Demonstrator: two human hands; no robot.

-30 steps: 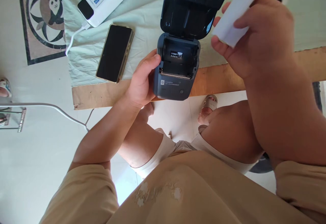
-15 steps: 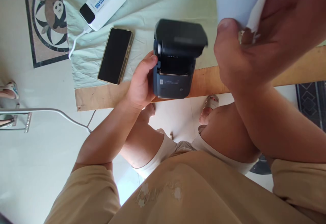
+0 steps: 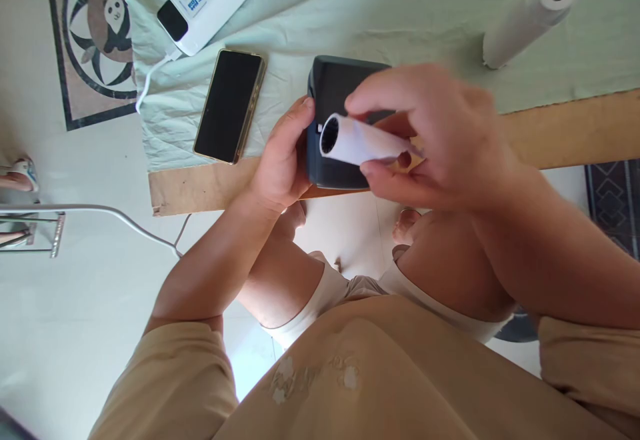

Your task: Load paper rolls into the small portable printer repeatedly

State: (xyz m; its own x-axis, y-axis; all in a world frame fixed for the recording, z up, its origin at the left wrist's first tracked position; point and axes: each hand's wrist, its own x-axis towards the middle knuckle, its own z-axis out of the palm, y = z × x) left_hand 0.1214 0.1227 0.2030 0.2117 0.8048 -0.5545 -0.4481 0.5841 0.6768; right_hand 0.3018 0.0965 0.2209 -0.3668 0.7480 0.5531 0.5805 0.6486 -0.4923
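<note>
Head view. Paper roll (image 3: 357,145): small, white, hollow core facing left, pinched between thumb and fingers of the right hand (image 3: 430,140), held just above the printer (image 3: 334,127). Printer: dark blue-grey, lid down, at the near edge of the wooden board (image 3: 575,133); the left hand (image 3: 280,160) is curled against its left side. Pale green cloth (image 3: 350,20) covers the board. Left: black phone (image 3: 229,105), white power bank (image 3: 205,1) with cable. Far right: second, longer paper roll (image 3: 527,20), lying apart.
</note>
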